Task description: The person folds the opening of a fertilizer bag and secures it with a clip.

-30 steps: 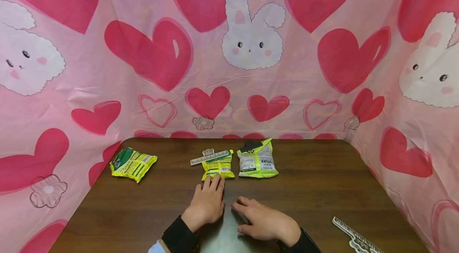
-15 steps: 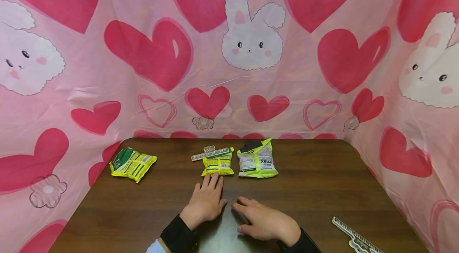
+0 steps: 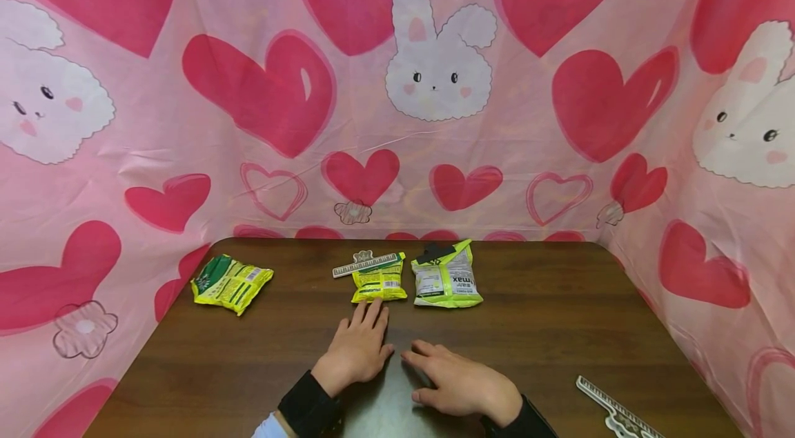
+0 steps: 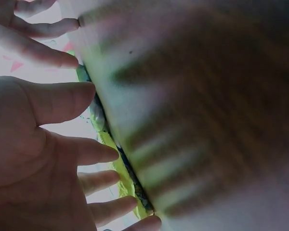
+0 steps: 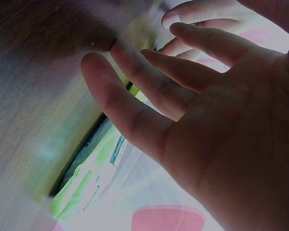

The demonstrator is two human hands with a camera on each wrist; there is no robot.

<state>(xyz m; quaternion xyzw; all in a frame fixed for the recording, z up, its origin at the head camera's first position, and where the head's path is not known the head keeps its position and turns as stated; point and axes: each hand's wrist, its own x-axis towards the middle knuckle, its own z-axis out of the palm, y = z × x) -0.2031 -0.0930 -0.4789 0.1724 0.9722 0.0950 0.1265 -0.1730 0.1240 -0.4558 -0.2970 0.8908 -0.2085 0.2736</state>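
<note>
Three snack packets [image 3: 379, 285], two hands [image 3: 355, 354].

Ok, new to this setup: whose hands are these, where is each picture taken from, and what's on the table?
No machine here: a person works bare-handed. The wide picture comes from a head-worn camera; the two blurry close-ups come from cameras on each wrist. The left hand and right hand lie flat on the brown table, holding nothing. Ahead lie a clipped yellow snack bag, a larger clipped bag, a third bag far left, and a loose clip near right.
</note>
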